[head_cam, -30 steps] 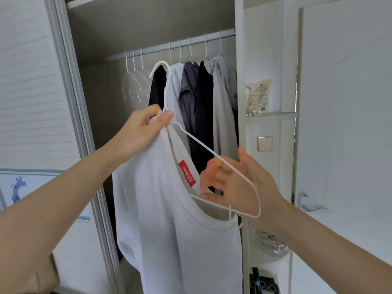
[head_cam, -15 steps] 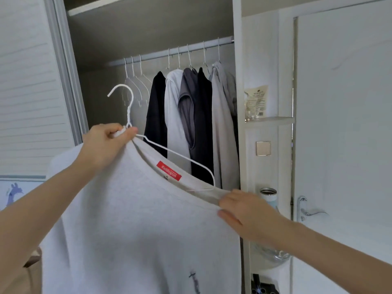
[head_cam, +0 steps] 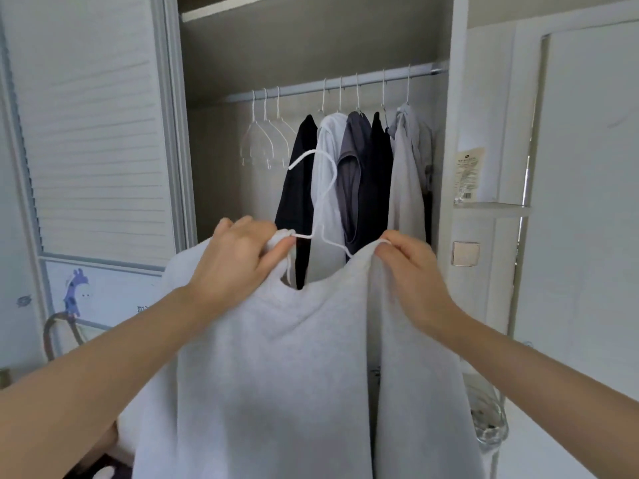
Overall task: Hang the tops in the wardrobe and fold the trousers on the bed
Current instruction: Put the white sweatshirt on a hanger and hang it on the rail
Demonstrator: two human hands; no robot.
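Both hands are pinching the top (head_cam: pixel 276 357) at its shoulders: left hand (head_cam: pixel 238 261) at nine o'clock, right hand (head_cam: pixel 408 267) at three. The hanger (head_cam: pixel 323 202) is sitting loosely between them, below the rail (head_cam: pixel 345 81); it may be slipping out of the neck.

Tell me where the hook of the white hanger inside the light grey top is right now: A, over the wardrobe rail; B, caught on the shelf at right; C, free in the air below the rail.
C: the white hanger hook hangs free, well below the rail.
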